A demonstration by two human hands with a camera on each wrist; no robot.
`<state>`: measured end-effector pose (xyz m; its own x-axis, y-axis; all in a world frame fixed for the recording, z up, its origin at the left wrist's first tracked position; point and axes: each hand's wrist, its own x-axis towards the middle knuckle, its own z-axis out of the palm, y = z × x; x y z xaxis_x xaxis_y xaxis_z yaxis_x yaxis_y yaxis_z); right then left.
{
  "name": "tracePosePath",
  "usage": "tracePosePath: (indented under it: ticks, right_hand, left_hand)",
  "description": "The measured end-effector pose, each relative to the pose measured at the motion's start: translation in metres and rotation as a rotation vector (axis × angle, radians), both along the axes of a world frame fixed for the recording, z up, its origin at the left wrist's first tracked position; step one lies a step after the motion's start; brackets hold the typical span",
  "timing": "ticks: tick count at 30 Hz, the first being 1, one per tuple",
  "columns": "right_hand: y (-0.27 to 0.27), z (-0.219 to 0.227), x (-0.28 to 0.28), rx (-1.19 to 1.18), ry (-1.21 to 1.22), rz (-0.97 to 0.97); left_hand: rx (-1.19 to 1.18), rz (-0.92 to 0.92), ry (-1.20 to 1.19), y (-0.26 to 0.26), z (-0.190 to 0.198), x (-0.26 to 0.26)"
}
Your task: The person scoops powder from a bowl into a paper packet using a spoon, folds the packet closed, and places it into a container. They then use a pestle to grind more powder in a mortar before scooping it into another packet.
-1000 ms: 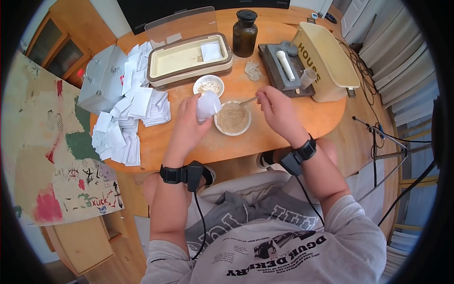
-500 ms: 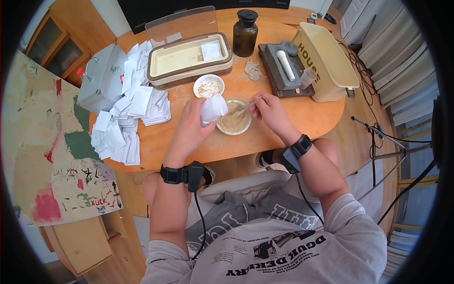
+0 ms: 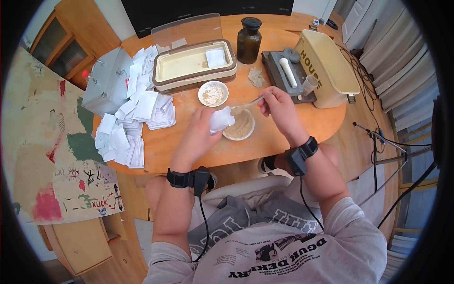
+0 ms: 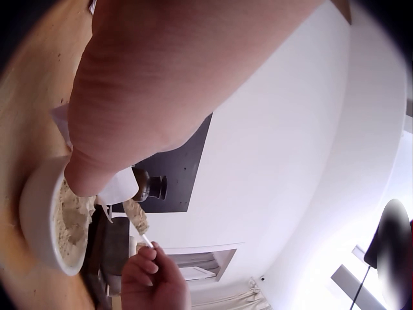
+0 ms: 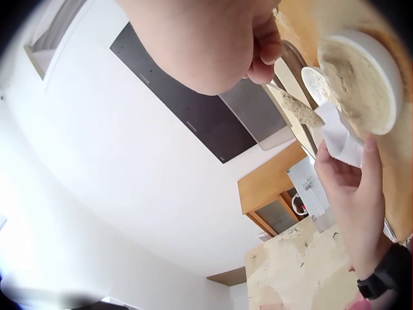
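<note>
My left hand [image 3: 196,135] holds a small white paper packet [image 3: 222,120] by its sides, its mouth gaping toward the right. With thumb and fingers my right hand [image 3: 280,111] pinches the handle of a spoon [image 3: 256,101]. Tan powder [image 5: 302,110] is heaped on the spoon, whose tip is right at the packet's mouth in the right wrist view. Below both hands stands a white bowl [image 4: 37,210] filled with the same tan powder [image 3: 242,127]. A smaller white bowl [image 3: 201,97] with whitish powder sits just behind the packet.
Piled white packets [image 3: 149,106] and a grey metal case [image 3: 105,80] lie at the left. Farther back are a cream lidded box [image 3: 163,86] and a dark jar [image 3: 249,45]. A dark stone block with a white pestle [image 3: 287,73] and a cream bin [image 3: 338,78] stand right.
The spoon has come up out of the powder bowl, loaded, and over to the packet's mouth. The left hand keeps the packet beside the bowl; the head view has shifted slightly.
</note>
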<state>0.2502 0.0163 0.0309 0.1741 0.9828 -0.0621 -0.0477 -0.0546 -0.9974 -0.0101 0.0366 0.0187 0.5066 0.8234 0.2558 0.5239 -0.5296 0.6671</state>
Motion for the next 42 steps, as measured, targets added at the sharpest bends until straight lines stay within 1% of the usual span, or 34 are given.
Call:
tracePosePath:
  ticks: [1,3,4,6,7,9,11,13,14,16,18,19,20,21,22,23,24,25,27,28,30,34,36,42]
  right_hand:
    - [-0.003,0.003,-0.009,0.001,-0.001,0.0]
    - [-0.019,0.016,-0.03,0.161,-0.375,0.086]
    - [-0.025,0.02,-0.031,0.161,-0.375,0.085]
    - [-0.034,0.025,-0.034,0.522,-0.627,0.159]
    - [-0.036,0.03,-0.031,0.522,-0.624,0.17]
    - [-0.04,0.036,-0.018,0.474,-0.723,0.027]
    - [-0.033,0.029,-0.013,0.451,-0.763,0.014]
    - [-0.025,0.016,-0.009,0.428,-0.798,-0.008]
    - [-0.021,0.007,-0.009,0.419,-0.799,0.019]
    - [-0.015,-0.004,-0.01,0.409,-0.8,0.047]
    - [-0.013,-0.011,-0.012,0.237,-0.643,0.085]
    - [-0.012,-0.014,-0.012,0.234,-0.644,0.083]
    - [-0.011,-0.016,-0.012,0.151,-0.548,0.11]
    - [-0.011,-0.019,-0.013,0.069,-0.451,0.137]
    - [-0.01,-0.021,-0.013,0.068,-0.449,0.138]
    - [-0.01,-0.023,-0.013,0.012,-0.389,0.138]
    - [-0.009,-0.025,-0.014,-0.042,-0.329,0.138]
    - [-0.008,-0.027,-0.014,-0.042,-0.329,0.14]
    - [-0.007,-0.032,-0.01,-0.113,-0.195,0.119]
    - [-0.008,-0.032,-0.01,-0.112,-0.195,0.119]
    - [-0.008,-0.031,-0.008,-0.13,-0.089,0.069]
    - [-0.006,-0.022,-0.001,-0.137,-0.065,0.022]
    - [-0.003,-0.021,0.005,-0.113,0.006,-0.007]
    - [-0.004,0.009,0.0,-0.007,0.031,-0.042]
  left_hand:
    - [-0.004,-0.011,0.004,-0.001,0.001,0.002]
    - [0.002,-0.014,-0.018,-0.003,-0.001,0.006]
    - [0.006,-0.016,-0.039,-0.003,-0.003,0.008]
    - [0.012,-0.013,-0.047,-0.002,-0.003,0.008]
    - [0.019,-0.008,-0.059,-0.002,-0.005,0.006]
    - [-0.001,0.038,-0.062,0.001,-0.012,0.002]
    - [-0.018,0.07,-0.066,0.002,-0.01,0.005]
    - [-0.152,0.236,-0.236,0.001,-0.003,0.009]
    - [-0.151,0.231,-0.234,0.003,-0.006,0.009]
    - [-0.246,0.156,-0.578,0.008,-0.014,0.01]
    - [-0.254,0.163,-0.563,0.008,-0.016,0.009]
    - [-0.261,0.17,-0.547,0.007,-0.013,0.009]
    - [-0.263,0.168,-0.546,0.006,-0.01,0.008]
    - [-0.196,0.155,-0.406,0.005,-0.005,0.007]
    - [-0.129,0.142,-0.265,0.003,-0.001,0.006]
    - [-0.13,0.143,-0.264,0.002,0.002,0.006]
    - [-0.064,0.134,-0.217,0.0,0.004,0.006]
    - [0.002,0.124,-0.171,-0.001,0.005,0.007]
    - [0.028,0.122,-0.148,-0.001,0.0,0.006]
    - [0.055,0.118,-0.126,0.0,-0.002,0.006]
    - [0.043,0.112,-0.1,0.0,-0.004,0.005]
    - [0.027,0.091,-0.048,-0.001,-0.005,0.002]
    - [0.013,0.095,-0.036,-0.001,-0.005,0.001]
    - [0.029,0.079,0.002,0.0,-0.01,0.001]
